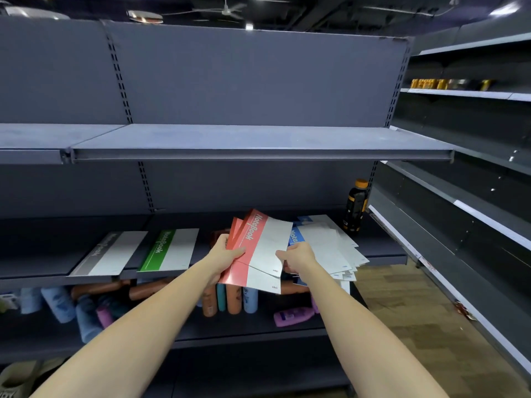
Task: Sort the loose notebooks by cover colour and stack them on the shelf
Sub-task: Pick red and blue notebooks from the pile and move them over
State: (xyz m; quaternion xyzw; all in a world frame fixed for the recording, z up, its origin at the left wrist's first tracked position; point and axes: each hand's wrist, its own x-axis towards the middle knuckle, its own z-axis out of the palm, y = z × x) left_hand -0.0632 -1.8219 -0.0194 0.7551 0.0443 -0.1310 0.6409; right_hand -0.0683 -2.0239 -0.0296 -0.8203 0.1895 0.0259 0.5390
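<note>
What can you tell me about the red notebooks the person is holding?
The red notebooks are thin paper books, each cover red along one side and white on the other, the front one printed "NoteBook" in white. Several are fanned, tilted, held above the shelf. The left hand grips the red edge; the right hand pinches the white side.

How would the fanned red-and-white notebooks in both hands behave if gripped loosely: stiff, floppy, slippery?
The red-and-white notebooks look thin, so probably light and somewhat floppy. Their glossy covers are already fanned apart, so they may slide over each other. The left hand pinches one edge and the right hand another, which likely steadies them.
</note>
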